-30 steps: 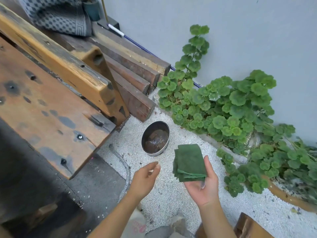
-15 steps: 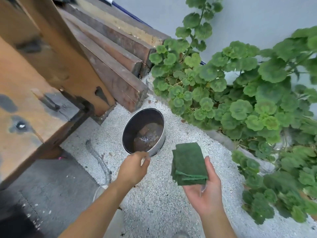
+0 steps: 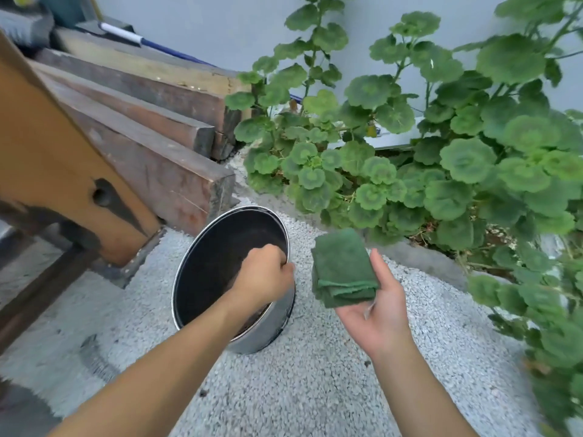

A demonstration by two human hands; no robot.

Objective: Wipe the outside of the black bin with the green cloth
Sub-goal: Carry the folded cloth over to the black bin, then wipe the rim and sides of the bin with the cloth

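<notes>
Head view, from the left: a wooden table (image 3: 63, 171) and stacked timber beams (image 3: 164, 171) crowd the far-left side of the black bin (image 3: 214, 266), the nearest beam end close to its rim. The bin stands on white gravel (image 3: 315, 389), which lies open in front of it and to its right. The left hand (image 3: 262, 275) reaches across the opening and grips the right part of the rim, fingers curled over it. Just right of the bin and apart from it, the right hand (image 3: 375, 307) lies palm up and holds the folded green cloth (image 3: 342, 266), thumb along the cloth's right edge. Geranium leaves (image 3: 441, 152) hem in the right side.
</notes>
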